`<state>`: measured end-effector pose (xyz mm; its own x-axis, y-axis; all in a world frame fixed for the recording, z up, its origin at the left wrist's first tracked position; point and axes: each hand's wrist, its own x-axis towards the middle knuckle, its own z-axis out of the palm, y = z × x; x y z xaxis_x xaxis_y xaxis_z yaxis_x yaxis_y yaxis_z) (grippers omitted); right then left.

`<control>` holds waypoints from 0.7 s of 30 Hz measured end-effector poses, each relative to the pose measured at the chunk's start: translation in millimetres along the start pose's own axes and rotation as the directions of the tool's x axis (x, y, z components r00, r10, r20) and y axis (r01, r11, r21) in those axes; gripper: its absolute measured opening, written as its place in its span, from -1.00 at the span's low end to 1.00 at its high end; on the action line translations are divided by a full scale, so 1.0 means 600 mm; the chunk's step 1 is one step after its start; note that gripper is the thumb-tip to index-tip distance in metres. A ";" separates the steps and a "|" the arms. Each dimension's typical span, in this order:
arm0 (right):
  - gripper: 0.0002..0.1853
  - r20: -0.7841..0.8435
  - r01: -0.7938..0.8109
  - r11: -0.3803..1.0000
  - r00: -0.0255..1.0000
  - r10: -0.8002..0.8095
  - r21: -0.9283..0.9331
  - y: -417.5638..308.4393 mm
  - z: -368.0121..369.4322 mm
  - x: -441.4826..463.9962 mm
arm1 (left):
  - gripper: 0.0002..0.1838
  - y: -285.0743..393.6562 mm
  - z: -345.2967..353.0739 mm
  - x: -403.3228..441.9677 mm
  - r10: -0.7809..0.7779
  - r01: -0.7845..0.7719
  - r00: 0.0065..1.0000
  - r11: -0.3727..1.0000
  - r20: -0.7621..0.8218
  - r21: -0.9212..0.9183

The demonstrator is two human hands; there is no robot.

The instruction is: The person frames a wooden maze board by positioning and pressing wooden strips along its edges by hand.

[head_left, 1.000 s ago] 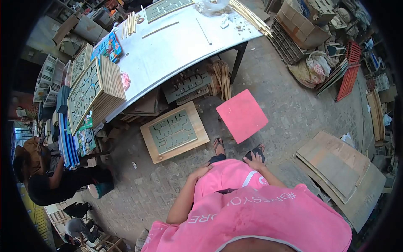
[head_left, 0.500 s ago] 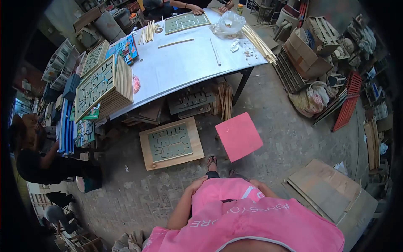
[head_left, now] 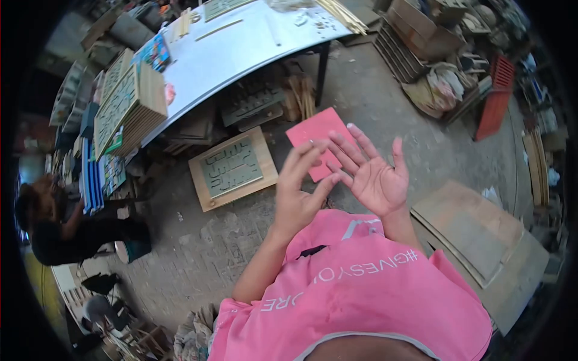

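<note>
Both of my hands are raised in front of my pink shirt, close together. My right hand is palm up with its fingers spread and nothing on it. Beside it, my left hand has bent fingers, its thumb held apart, and no object shows in it. Its fingertips are near the right hand's fingers; whether they touch I cannot tell. Below the hands is a pink square panel, partly covered by them. To the left lies a green board with dark curved grooves on a larger wooden panel.
A white-topped table stands ahead, with wooden strips at its right end and a stack of framed boards at its left. A person in dark clothes is at far left. Flat sheets lie at right.
Both hands have come up from beside my lap to in front of my body, and the fingers have spread. The view has shifted, so the table sits higher in it.
</note>
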<state>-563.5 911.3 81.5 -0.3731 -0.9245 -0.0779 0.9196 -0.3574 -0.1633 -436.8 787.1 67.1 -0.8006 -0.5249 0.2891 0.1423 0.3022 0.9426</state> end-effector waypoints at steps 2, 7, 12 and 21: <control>-0.09 0.045 0.008 0.997 0.999 -0.012 0.074 -0.006 0.032 -0.028 | -0.46 0.035 0.028 0.014 0.043 -0.079 0.982 0.978 -0.184 -0.193; -0.01 0.111 -0.014 0.983 0.994 -0.006 0.182 -0.009 0.050 -0.080 | -0.53 0.079 0.048 0.003 0.109 -0.135 0.975 0.983 -0.195 -0.121; 0.07 0.174 0.111 0.963 0.982 -0.069 -0.245 0.012 0.034 -0.114 | -0.67 0.093 0.055 0.000 0.274 -0.247 0.945 0.956 -0.181 0.155; 0.24 0.139 0.151 0.306 0.988 -0.061 -0.940 -0.002 0.073 -0.145 | -0.81 0.101 0.026 -0.022 0.281 -0.280 0.959 0.897 0.046 0.342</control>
<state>-526.6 986.2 131.6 -0.4075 -0.9105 0.0701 0.1094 -0.1249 -0.9861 -426.8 824.6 118.0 -0.7543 -0.3813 0.5344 0.1521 0.6903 0.7074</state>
